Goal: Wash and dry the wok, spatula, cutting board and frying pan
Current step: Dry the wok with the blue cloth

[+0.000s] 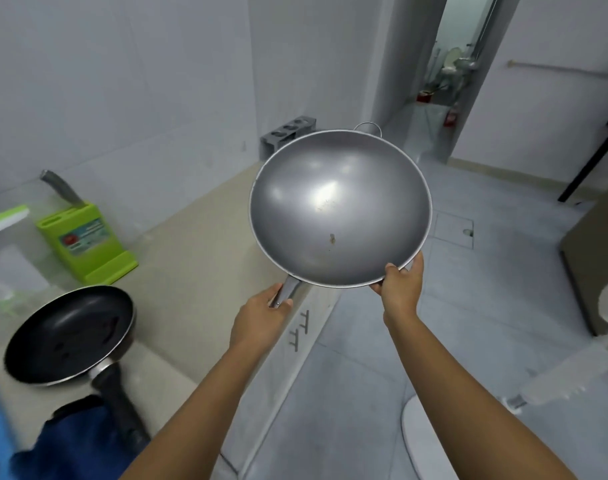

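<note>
Wok [340, 209]: grey metal, round-bottomed. It is held in the air beyond the countertop's [191, 237] front edge and tilted so that the inside is turned toward the camera. A small brownish spot [331, 239] is seen low on the inner surface. A wire loop handle [367, 126] is fixed at the far rim.

Left hand [261, 315]: the fingers are curled round the wok's metal stick handle [288, 291], which is gripped from below at the near-left rim.

Right hand [401, 284]: the near-right rim is pinched, with the thumb laid on the inner edge and the fingers hidden behind the wall.

Frying pan [70, 334]: black non-stick, set upright on the countertop at lower left, well apart from the wok. Its black handle [119, 400] is pointed toward the viewer.

Cloth [70, 441]: dark blue, bunched just beside the pan handle.

Knife block [88, 240]: green plastic, stood near the wall behind the pan, with one knife handle [62, 188] projecting from its top.

Holder [288, 131]: grey, placed at the counter's far end, with its near part hidden behind the wok.
</note>
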